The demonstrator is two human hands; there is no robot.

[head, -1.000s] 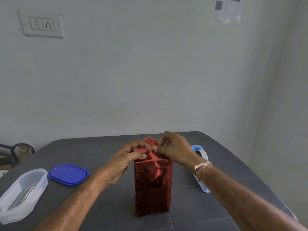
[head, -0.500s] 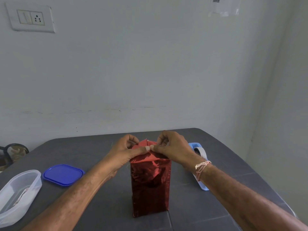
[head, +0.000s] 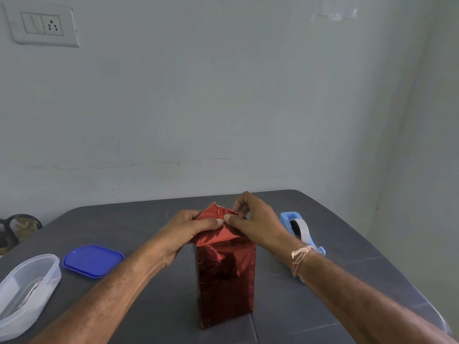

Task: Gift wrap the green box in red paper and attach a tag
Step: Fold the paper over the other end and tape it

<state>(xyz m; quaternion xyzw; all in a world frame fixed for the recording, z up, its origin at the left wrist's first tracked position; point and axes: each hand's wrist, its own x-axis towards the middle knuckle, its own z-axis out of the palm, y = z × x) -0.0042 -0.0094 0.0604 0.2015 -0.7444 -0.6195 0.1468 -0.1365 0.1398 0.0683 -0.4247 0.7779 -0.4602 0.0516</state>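
A tall box wrapped in shiny red paper point(head: 226, 281) stands upright on the dark grey table point(head: 129, 219), near its front middle. No green of the box shows through the paper. At the top, a red flap rises to a point behind my fingers. My left hand point(head: 183, 232) holds the top from the left, thumb pressed onto the folded paper. My right hand point(head: 255, 222) pinches the paper at the top from the right, thumb tip meeting the left thumb. I see no tag.
A light blue tape dispenser point(head: 298, 229) lies right of the box, partly behind my right wrist. A blue lid point(head: 93, 260) and a clear plastic container point(head: 27, 291) sit at the left. A dark object lies at the far left edge. The wall stands close behind.
Both thumbs have pressed the paper's top flaps down and together at the middle; the red flap now stands more upright behind them. The box itself has stayed put.
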